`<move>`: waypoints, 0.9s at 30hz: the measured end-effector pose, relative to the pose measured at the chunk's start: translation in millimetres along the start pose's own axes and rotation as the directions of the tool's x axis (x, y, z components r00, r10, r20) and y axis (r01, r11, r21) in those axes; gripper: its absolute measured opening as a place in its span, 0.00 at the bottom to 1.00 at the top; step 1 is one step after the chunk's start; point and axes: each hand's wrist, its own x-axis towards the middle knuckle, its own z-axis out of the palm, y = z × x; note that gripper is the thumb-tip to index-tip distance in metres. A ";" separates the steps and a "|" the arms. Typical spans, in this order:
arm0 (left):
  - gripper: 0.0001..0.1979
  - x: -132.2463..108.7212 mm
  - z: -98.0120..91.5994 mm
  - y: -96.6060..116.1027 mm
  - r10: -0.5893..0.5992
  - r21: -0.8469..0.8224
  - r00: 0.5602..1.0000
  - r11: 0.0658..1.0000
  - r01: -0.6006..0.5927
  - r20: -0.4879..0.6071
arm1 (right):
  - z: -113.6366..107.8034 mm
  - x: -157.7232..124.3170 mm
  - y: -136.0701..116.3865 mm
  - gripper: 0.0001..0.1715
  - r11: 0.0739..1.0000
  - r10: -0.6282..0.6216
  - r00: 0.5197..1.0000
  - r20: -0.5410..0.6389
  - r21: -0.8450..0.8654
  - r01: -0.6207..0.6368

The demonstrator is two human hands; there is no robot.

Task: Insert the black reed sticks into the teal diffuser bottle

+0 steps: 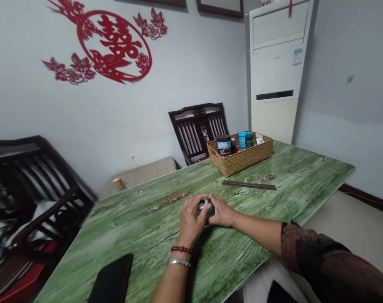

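Note:
Both hands meet around a small round object (212, 210), dark green with a silvery top and a dark hole in it. Its exact kind I cannot make out, since fingers cover most of it. My left hand (189, 216), with a red bead bracelet and a silver bangle at the wrist, curls round its left side, thumb across the near side. My right hand (224, 213) wraps the right side. The object is low over or on the green wood-patterned table (141, 240); its base is hidden. Beyond the hands lie thin dark brown sticks (249, 185), like chopsticks.
A woven basket (244, 162) with a dark-lidded jar (223, 145), a blue container (242, 140) and a green bottle (249, 140) stands at the back right. A black flat object (112, 280) lies front left. Dark wooden chairs (200, 130) stand beyond the table and at left.

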 end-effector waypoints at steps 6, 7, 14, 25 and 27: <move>0.21 -1.9 -7.8 1.9 -0.087 -0.247 0.992 0.963 0.108 0.096 | -3.6 -2.7 -5.2 0.44 0.999 0.030 0.998 0.052 0.012 -0.031; 0.24 -2.1 -11.7 0.0 -0.113 -0.289 0.990 0.948 0.131 0.080 | -3.7 -2.9 -3.5 0.46 0.999 0.034 0.998 0.057 0.039 -0.036; 0.28 -10.1 -63.5 -5.9 -0.653 -0.650 0.757 0.580 0.491 -0.011 | -31.3 7.2 6.4 0.30 0.938 0.171 0.975 -0.141 0.326 -0.118; 0.36 -71.9 -39.7 21.0 -0.783 -0.682 0.598 0.343 0.646 0.171 | -71.2 -40.4 -22.2 0.44 0.630 0.328 0.942 -0.068 0.759 -0.165; 0.36 -73.0 -32.9 18.6 -0.789 -0.644 0.603 0.400 0.652 0.121 | -54.2 -52.0 -14.3 0.43 0.629 0.403 0.914 -0.047 0.740 -0.240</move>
